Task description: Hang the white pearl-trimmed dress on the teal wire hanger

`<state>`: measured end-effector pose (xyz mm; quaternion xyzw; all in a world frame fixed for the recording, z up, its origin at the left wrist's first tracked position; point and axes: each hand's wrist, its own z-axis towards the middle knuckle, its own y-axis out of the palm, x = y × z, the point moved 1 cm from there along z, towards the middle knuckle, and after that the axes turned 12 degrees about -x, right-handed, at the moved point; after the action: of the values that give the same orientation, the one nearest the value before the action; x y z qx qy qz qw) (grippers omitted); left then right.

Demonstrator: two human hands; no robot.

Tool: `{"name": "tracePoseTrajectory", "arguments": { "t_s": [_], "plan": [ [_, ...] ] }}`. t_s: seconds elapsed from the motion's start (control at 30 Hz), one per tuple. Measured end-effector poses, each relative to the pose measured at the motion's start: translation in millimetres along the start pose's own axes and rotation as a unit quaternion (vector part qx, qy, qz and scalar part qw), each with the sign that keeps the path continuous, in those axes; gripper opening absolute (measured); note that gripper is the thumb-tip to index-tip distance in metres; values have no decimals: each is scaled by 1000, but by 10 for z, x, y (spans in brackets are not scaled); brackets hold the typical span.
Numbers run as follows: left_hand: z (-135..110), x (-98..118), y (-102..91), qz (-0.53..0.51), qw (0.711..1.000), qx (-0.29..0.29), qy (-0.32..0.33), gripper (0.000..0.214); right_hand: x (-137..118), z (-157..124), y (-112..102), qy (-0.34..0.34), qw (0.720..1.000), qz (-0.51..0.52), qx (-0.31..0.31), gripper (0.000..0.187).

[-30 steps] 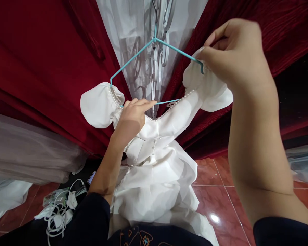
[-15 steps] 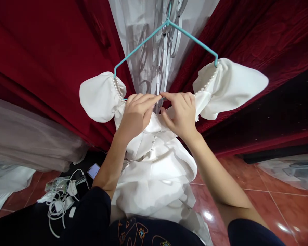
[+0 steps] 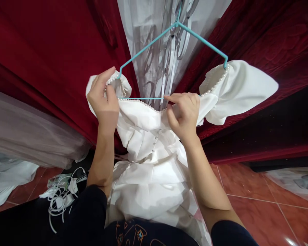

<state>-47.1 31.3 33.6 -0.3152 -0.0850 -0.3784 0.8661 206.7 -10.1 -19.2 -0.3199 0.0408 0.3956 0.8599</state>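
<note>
In the head view, a white puff-sleeved cloth dress with pearl-bead trim (image 3: pixel 149 174) hangs from a thin turquoise hanger (image 3: pixel 202 40) between deep red draped curtains (image 3: pixel 53 44). The left hand (image 3: pixel 104 100), thumb and forefinger spread apart, is at the left sleeve's beaded edge. The right hand (image 3: pixel 185 114) curls over the neckline, forefinger at the hanger's lower bar; whether it pinches cloth, I cannot tell.

Dress (image 3: pixel 141 119) hung on hanger (image 3: pixel 149 45): left sleeve (image 3: pixel 127 88) at hanger's left end, right sleeve (image 3: pixel 251 85) at its right end, neckline (image 3: pixel 156 110) along lower bar (image 3: pixel 143 98). Left hand (image 3: pixel 104 102) was at left sleeve's opening, right hand (image 3: pixel 186 111) in front of neckline, near bar's middle. Metal stand (image 3: pixel 170 58) stood behind, between left drape (image 3: pixel 53 44) and right drape (image 3: pixel 272 51). Cable tangle (image 3: pixel 59 205) lay left of skirt (image 3: pixel 149 198), tiled floor (image 3: pixel 256 212) right.
</note>
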Motion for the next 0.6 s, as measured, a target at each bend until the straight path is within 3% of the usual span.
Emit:
{"name": "tracePoseTrajectory", "arguments": {
  "t_s": [0.07, 0.17, 0.23, 0.3, 0.37, 0.43, 0.5, 0.6],
  "plan": [
    [56, -167, -75, -47, 998, -8, -29, 34, 21, 8, -68, -13, 1000, 1, -3, 26],
    [79, -484, -170, -63, 991, 25, -116, 43, -4, 27, -124, -24, 1000, 6, -13, 25],
    [7, -641, -200, -78, 981, 54, -169, 57, -46, 38, -124, -25, 999, 9, -20, 22],
    [-146, -667, -201, -109, 970, 79, -204, 57, -86, 46, -111, -25, 999, 14, -23, 22],
    [-342, -559, -181, -145, 956, 93, -238, 44, -104, 50, -102, -27, 999, 21, -23, 25],
    [-515, -366, -148, -175, 949, 60, -255, 33, -95, 52, -103, -27, 999, 24, -25, 27],
    [-609, -148, -93, -216, 948, -31, -232, 37, -72, 54, -110, -25, 999, 22, -27, 28],
    [-593, 146, 50, -309, 923, -153, -171, 60, -64, 58, -104, -22, 999, 22, -24, 28]
  ]
}}
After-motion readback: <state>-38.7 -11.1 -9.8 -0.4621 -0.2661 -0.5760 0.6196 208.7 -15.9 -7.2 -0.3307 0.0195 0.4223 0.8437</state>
